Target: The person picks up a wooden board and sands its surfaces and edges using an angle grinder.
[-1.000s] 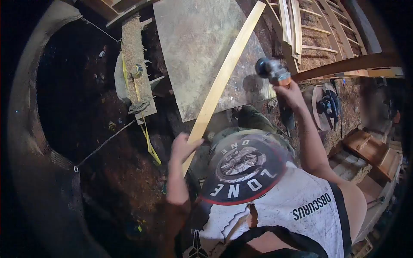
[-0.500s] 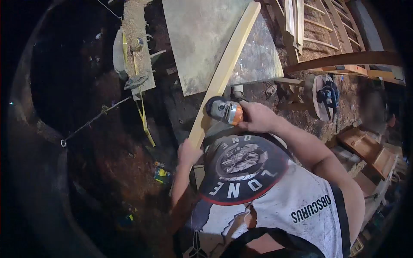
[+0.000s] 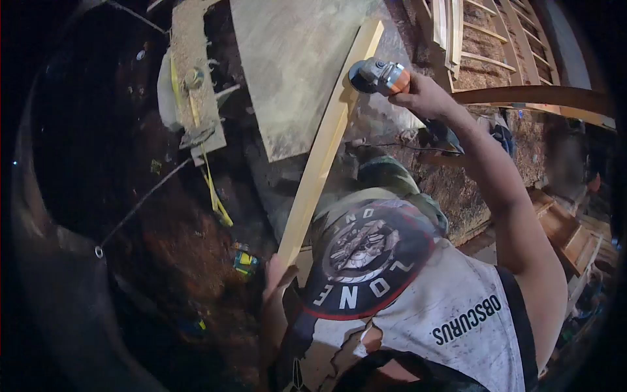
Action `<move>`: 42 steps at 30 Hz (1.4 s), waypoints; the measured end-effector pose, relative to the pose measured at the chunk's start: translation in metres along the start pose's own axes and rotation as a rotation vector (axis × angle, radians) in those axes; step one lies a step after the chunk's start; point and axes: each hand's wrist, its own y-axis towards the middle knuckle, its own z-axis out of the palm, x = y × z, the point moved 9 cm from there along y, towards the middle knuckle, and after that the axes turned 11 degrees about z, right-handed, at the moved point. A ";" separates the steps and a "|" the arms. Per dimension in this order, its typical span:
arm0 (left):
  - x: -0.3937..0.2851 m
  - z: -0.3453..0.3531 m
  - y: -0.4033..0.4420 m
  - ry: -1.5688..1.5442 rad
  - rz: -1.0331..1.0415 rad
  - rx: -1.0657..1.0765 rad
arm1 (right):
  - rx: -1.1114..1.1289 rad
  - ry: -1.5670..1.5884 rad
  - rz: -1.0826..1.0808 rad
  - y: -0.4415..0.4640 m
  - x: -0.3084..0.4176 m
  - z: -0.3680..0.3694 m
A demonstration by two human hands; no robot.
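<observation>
A long pale wooden board (image 3: 317,163) slants from the lower left up over a large flat panel. My left hand (image 3: 277,274) is closed around its near end. In my right hand (image 3: 421,97) is an angle grinder (image 3: 385,76) with an orange and grey body, gripped by that body. The grinder's round disc lies over the board near its far end; whether it touches the wood I cannot tell.
The large worn panel (image 3: 281,72) lies beneath the board's far part. At the left, a sawdust-covered plank (image 3: 191,78) bears a yellow strap (image 3: 211,189) and a tape roll. Slatted wooden frames (image 3: 486,32) stand upper right, with a wooden box (image 3: 562,228) at right.
The grinder first came from the right onto the board's middle, then moved up to its far end. My left hand and the board's near end have shifted down.
</observation>
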 end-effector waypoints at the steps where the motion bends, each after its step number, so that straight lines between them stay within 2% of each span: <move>1: 0.003 0.001 -0.004 0.001 -0.006 0.004 | -0.051 0.003 -0.052 0.006 0.002 -0.012; 2: 0.010 0.002 -0.009 0.011 -0.022 0.002 | -0.123 0.005 -0.110 0.004 0.004 -0.023; 5: 0.031 0.005 -0.026 0.014 -0.098 0.007 | -0.143 0.140 -0.131 0.023 0.000 -0.045; 6: 0.038 0.007 -0.031 0.021 -0.112 -0.003 | -0.179 0.063 -0.085 0.035 -0.006 -0.057; 9: 0.058 0.007 -0.035 0.031 -0.154 -0.026 | -0.293 0.037 -0.178 0.051 0.002 -0.089; 10: 0.063 0.006 -0.038 0.037 -0.171 -0.034 | -0.313 -0.025 -0.066 0.049 0.001 -0.099; 11: 0.069 0.006 -0.040 0.041 -0.189 -0.041 | -0.248 0.078 -0.042 0.057 -0.001 -0.099; 14: 0.087 0.001 -0.045 0.068 -0.256 -0.081 | -0.381 0.182 -0.105 0.053 -0.008 -0.110; 16: 0.101 -0.001 -0.048 0.099 -0.314 -0.119 | -0.307 0.388 0.035 0.044 -0.036 -0.104; 20: 0.132 -0.015 -0.054 0.192 -0.473 -0.196 | -0.331 0.405 -0.038 0.007 -0.058 -0.088; 22: 0.144 -0.022 -0.055 0.223 -0.529 -0.212 | -0.291 0.444 0.090 -0.007 -0.083 -0.067; 24: 0.157 -0.026 -0.051 0.173 -0.527 -0.227 | -0.234 0.529 0.064 -0.021 -0.085 -0.039; 25: 0.174 -0.020 -0.046 0.083 -0.474 -0.213 | -0.179 0.610 0.042 -0.028 -0.083 -0.024; 27: 0.207 -0.001 -0.031 -0.199 -0.315 -0.166 | -0.130 0.561 0.064 -0.042 -0.065 0.009; 28: 0.232 0.016 -0.020 -0.081 -0.353 -0.005 | -0.243 0.522 -0.086 -0.045 -0.051 0.021; 29: 0.214 0.011 -0.016 -0.086 -0.358 -0.001 | -0.082 0.528 -0.015 -0.051 -0.036 0.044; 30: 0.159 -0.005 -0.005 -0.290 -0.241 -0.113 | -0.110 0.398 -0.120 -0.051 -0.025 0.059; 31: 0.112 -0.018 0.009 -0.494 -0.119 -0.227 | -0.059 0.337 -0.110 -0.062 -0.007 0.073; 32: 0.093 -0.017 0.021 -0.500 -0.124 -0.223 | 0.021 0.294 -0.140 -0.069 0.006 0.091; 33: 0.085 -0.008 0.026 -0.448 -0.191 -0.182 | 0.065 0.259 -0.173 -0.069 0.013 0.113; 35: 0.083 -0.001 0.033 -0.401 -0.265 -0.127 | 0.111 -0.020 -0.288 -0.075 0.039 0.143; 37: 0.091 0.021 0.033 -0.360 -0.344 -0.054 | 0.192 -0.061 -0.262 -0.085 0.061 0.163; 39: 0.098 0.030 0.018 -0.394 -0.319 -0.093 | 0.286 -0.333 -0.264 -0.092 0.070 0.183; 41: 0.096 0.028 0.000 -0.419 -0.294 -0.150 | 0.311 -0.330 -0.277 -0.094 0.072 0.185; 42: 0.090 0.018 -0.011 -0.360 -0.365 -0.129 | 0.316 -0.319 -0.295 -0.094 0.075 0.184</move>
